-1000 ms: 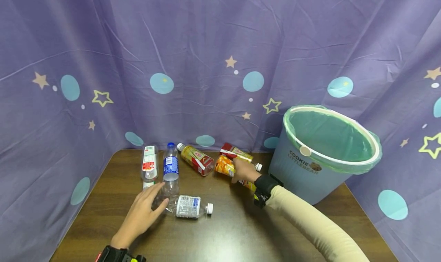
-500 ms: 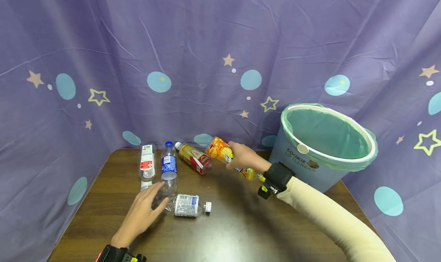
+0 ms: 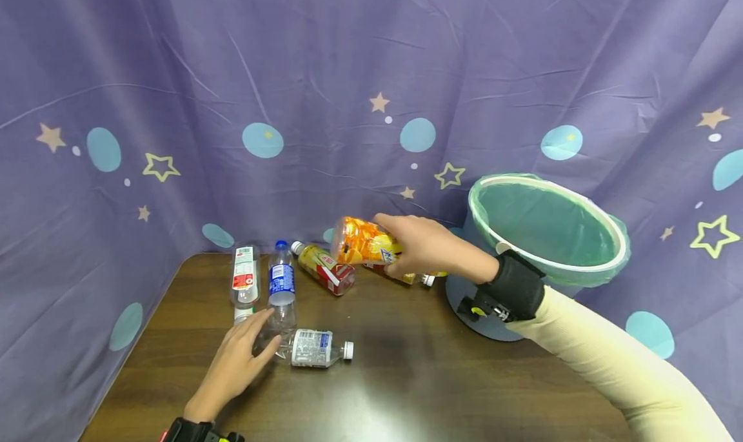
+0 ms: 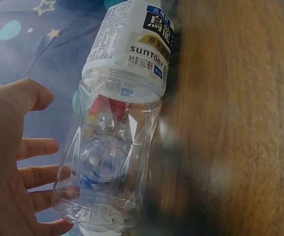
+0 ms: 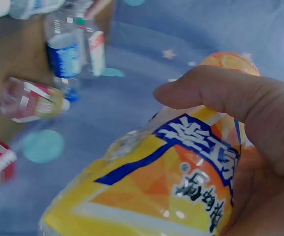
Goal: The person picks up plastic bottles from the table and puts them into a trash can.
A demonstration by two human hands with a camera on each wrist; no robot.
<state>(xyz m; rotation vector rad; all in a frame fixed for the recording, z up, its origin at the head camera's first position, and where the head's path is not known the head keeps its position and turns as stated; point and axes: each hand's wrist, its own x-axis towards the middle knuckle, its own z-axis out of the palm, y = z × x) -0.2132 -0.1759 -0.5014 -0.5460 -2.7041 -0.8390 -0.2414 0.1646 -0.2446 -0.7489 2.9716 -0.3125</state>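
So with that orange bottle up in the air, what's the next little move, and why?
Probably carry the orange bottle rightward over the bin. The right hand grips it clear of the table, and the bin's liner-lined mouth stands open just beside it. The left hand rests against a clear bottle.

**Purple starry cloth around a dark wooden surface**

A purple curtain (image 3: 325,74) printed with cream stars, outlined yellow stars and pale blue ovals hangs in creased folds behind and to both sides of the surface (image 3: 406,390), closing it in like a booth. The surface is dark brown wood with a visible grain, and a soft patch of light glints on it near its front edge. No floor or window shows.
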